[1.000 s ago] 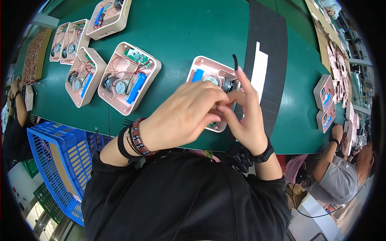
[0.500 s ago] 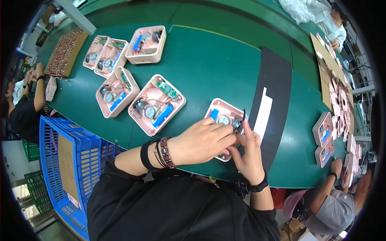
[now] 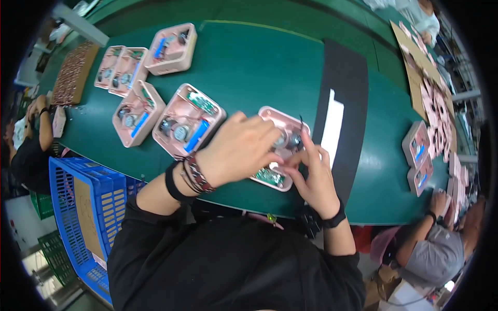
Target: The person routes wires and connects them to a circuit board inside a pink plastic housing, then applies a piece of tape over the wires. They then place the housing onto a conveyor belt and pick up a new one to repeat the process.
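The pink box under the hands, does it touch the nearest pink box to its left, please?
Apart: the head view shows green tabletop between the handled box and its left neighbour.

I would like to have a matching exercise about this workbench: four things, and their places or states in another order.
1. thin black strip
2. white strip
3. left hand
4. blue crate

A. on the black sheet
B. beside the table, lower left
C. beaded bracelet at its wrist
D. at the right hand's index fingertip

1-D; 2-A; 3-C; 4-B
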Tool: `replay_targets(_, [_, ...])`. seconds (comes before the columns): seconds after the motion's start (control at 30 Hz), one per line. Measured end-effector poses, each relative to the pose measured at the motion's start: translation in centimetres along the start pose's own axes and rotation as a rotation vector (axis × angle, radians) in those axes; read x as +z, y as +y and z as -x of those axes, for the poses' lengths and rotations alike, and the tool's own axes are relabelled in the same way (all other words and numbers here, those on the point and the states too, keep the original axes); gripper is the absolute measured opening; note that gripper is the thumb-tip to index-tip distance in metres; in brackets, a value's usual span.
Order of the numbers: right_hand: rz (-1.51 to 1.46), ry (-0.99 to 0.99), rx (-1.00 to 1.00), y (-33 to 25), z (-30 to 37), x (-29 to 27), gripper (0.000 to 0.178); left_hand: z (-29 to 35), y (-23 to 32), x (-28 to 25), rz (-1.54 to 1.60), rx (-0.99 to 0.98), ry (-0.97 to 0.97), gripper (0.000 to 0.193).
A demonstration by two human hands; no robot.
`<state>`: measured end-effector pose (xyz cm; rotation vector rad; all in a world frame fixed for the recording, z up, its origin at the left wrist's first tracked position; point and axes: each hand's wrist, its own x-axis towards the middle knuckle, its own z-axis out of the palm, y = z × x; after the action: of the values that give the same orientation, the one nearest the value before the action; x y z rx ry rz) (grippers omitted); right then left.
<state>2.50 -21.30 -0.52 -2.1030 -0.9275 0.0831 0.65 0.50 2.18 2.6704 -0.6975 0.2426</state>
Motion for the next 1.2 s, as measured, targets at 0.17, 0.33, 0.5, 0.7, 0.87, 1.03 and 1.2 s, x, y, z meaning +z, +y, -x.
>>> replay_targets(0.17, [0.008, 0.103, 0.003, -0.2, -0.7, 0.8, 0.089, 0.7, 0.6, -1.0, 0.074, -0.049, 0.009, 0.022])
replay_targets(0.33, [-0.005, 0.188, 0.039, -0.8, -1.1, 1.5, 0.087, 1.6, 1.2, -0.2, 0.292, -0.101, -0.040, 0.016])
replay_targets(0.5, [0.070, 0.189, -0.003, -1.4, -1.5, 1.6, 0.084, 1.9, 1.4, 0.0, 0.314, -0.193, -0.006, 0.011])
replay_targets(0.7, [0.044, 0.147, -0.006, -0.9, -1.2, 0.5, 0.047, 1.8, 1.1, 0.1, 0.293, -0.219, 0.004, 0.008])
replay_targets(0.87, [0.138, -0.004, -0.076, -1.9, -2.5, -0.9, 0.023, 1.8, 1.0, 0.3, 0.322, -0.219, 0.029, 0.007])
replay_targets(1.03, [0.206, -0.079, -0.104, -2.5, -3.2, -0.6, 0.020, 1.8, 0.8, 0.4, 0.324, -0.200, 0.030, 0.008])
replay_targets(1.2, [0.192, -0.102, -0.051, -2.7, -3.3, -0.3, 0.017, 1.8, 0.7, 0.4, 0.337, -0.200, 0.027, 0.007])
